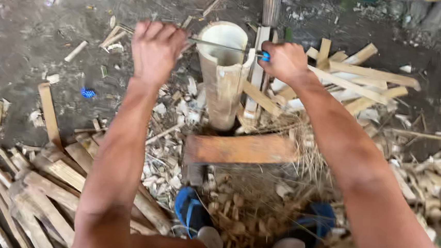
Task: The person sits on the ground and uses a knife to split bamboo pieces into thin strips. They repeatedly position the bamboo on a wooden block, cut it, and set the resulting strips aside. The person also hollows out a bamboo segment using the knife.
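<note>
A hollow bamboo section [224,75] stands upright on the ground [24,38], pale and smooth inside, tan and fibrous outside, its round mouth open at the far end. A thin metal blade [221,46] lies flat across that rim, running left to right. The right hand [286,61] is clenched round the blade's blue handle [265,56], just right of the rim. The left hand [156,49] is curled over the blade's other end, left of the rim, knuckles up; whether it grips the metal or only presses on it cannot be told. Both forearms reach far forward, nearly straight, elbows spread.

Just near of the bamboo lies a flat reddish wooden block [239,148], smooth-faced with square edges. Split slats [353,76], pale and straight-edged, pile up to the right; darker, rougher slats [45,189] heap at the near left. Chips and dry fibres [171,162] litter the middle. The ground is dark packed dirt, barer at the far left. Blue sandals [191,210] show at the near edge.
</note>
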